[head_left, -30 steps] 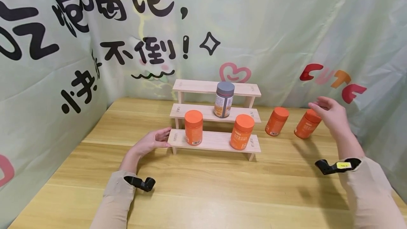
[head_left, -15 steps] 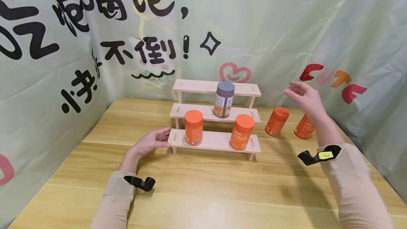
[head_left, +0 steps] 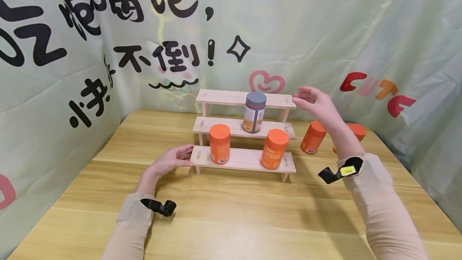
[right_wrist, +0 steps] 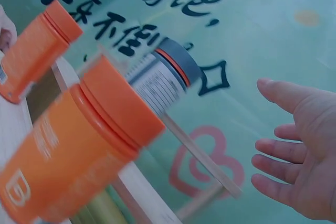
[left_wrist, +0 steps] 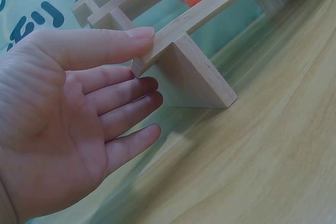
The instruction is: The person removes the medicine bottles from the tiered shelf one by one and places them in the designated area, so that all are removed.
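My left hand [head_left: 173, 159] is at the left end of the lowest step of a three-step wooden display stand [head_left: 245, 158]. In the left wrist view its thumb overlaps the step's corner [left_wrist: 149, 59], and the other fingers extend loosely beside and below. My right hand [head_left: 315, 101], bare with relaxed fingers, hovers by the right end of the top step. Two orange jars [head_left: 219, 144] [head_left: 275, 149] stand on the lowest step. A grey-lidded jar [head_left: 254, 113] sits on the middle step; the right wrist view also shows this grey-lidded jar [right_wrist: 163, 74].
Two more orange jars [head_left: 312, 137] [head_left: 357, 131] stand on the wooden table [head_left: 231, 216] to the stand's right; my right forearm partly hides the farther one. A printed cloth backdrop [head_left: 306, 23] hangs behind and along both sides.
My right hand has moved left from the far-right orange jar, past the neighbouring jar, to the top step's right end. My left hand and the jars have stayed in place.
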The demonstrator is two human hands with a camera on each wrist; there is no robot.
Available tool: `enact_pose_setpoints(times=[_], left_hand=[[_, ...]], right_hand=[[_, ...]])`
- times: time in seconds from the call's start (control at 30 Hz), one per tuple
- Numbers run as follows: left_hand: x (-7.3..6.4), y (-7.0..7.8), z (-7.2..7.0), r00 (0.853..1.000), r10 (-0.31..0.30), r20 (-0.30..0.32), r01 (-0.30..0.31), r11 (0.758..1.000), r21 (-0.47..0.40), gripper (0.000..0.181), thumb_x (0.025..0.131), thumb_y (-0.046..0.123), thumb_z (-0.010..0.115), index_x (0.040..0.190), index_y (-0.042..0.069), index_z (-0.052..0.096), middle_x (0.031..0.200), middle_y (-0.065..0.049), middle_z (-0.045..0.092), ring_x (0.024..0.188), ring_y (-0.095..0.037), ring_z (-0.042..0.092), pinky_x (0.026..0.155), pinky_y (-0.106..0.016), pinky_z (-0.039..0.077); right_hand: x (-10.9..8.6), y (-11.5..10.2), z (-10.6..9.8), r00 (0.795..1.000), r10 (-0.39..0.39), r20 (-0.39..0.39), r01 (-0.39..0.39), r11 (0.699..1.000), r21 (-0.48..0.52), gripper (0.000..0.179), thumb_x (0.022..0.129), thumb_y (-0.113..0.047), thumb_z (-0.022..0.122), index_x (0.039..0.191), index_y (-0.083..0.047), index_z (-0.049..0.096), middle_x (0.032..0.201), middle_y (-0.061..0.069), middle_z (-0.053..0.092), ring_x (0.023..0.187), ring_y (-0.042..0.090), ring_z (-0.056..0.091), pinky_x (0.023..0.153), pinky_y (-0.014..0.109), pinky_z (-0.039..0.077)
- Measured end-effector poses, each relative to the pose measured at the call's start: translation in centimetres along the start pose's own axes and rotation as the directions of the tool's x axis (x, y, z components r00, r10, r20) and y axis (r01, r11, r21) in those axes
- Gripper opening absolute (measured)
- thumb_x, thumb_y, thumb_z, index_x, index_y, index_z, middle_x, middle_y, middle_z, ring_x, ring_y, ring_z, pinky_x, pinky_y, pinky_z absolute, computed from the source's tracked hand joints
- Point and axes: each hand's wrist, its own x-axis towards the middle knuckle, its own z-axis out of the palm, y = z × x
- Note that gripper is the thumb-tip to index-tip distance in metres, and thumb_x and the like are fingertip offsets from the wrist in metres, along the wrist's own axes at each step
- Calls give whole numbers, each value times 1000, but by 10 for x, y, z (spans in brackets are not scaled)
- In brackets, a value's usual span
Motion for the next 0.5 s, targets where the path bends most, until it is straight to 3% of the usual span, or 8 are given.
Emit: enact_pose_setpoints(times=[0.5], left_hand=[[0, 0, -1, 1000, -1, -1, 1, 1000, -1, 78, 83, 6, 65, 142, -12, 17, 146, -29, 20, 134, -40, 22, 110, -47, 19]], right_hand=[[19, -16, 43, 994, -64, 83, 58, 996, 72, 64, 87, -29, 65, 139, -3, 37, 128, 17, 50, 119, 28, 46, 103, 43, 36]])
